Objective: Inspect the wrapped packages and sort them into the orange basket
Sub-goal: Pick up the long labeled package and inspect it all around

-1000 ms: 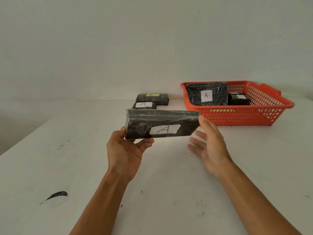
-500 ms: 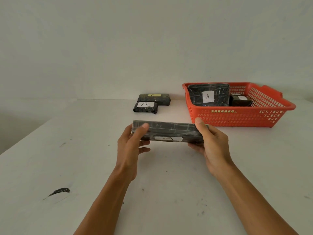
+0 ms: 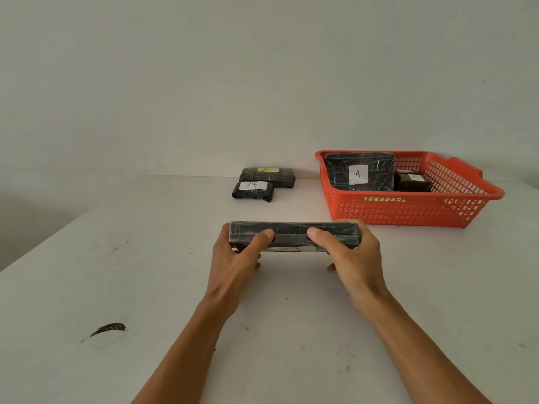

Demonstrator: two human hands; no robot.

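Up close, white scuffed counter (image 3: 145, 287), black smudge (image 3: 108, 329) near left. Midway, long black plastic-wrapped package (image 3: 293, 233) gripped at both ends: left hand (image 3: 236, 258), right hand (image 3: 353, 258), thumbs on top, fingers curled beneath. Farther back, two labelled packages (image 3: 262, 185), orange basket (image 3: 408, 211) holding two more, plain wall (image 3: 262, 83).

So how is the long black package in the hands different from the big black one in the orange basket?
The long black plastic-wrapped package is thin and lies flat, gripped at both ends by the left hand and right hand; the big black wrapped package leans upright inside the orange plastic basket, untouched. The big one's white A label faces us; the long one's label is nearly hidden underneath. Both have shiny black wrap.
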